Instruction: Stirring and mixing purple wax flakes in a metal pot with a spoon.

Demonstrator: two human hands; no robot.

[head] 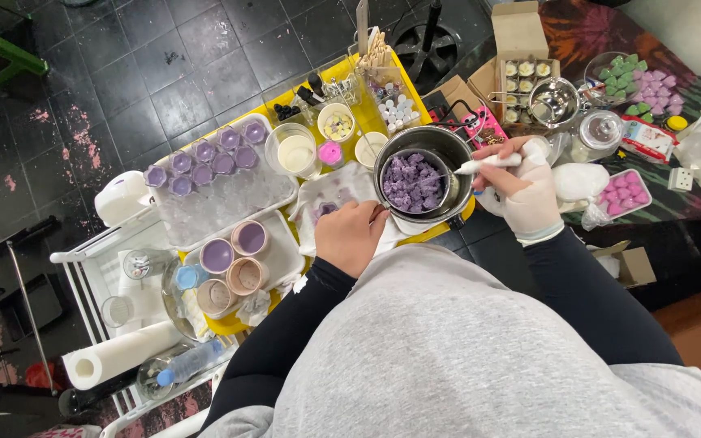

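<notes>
A steel pot (441,144) stands on the yellow table (399,85), with a smaller steel pitcher inside it full of purple wax chunks (412,182). My right hand (525,195), in a white glove, grips a white-handled tool (484,164) whose tip reaches into the pot. My left hand (350,235), bare, rests with fingers curled on a stained white cloth (330,195) just left of the pot; it holds nothing that I can see.
Left of the cloth, a white tray (229,207) carries several small purple-filled jars, and another tray holds round cups (234,258). Cups of white and pink stuff (295,150) stand behind. A dark table at right bears boxes, a bowl and pink and green wax shapes (647,88). A paper roll (115,357) lies lower left.
</notes>
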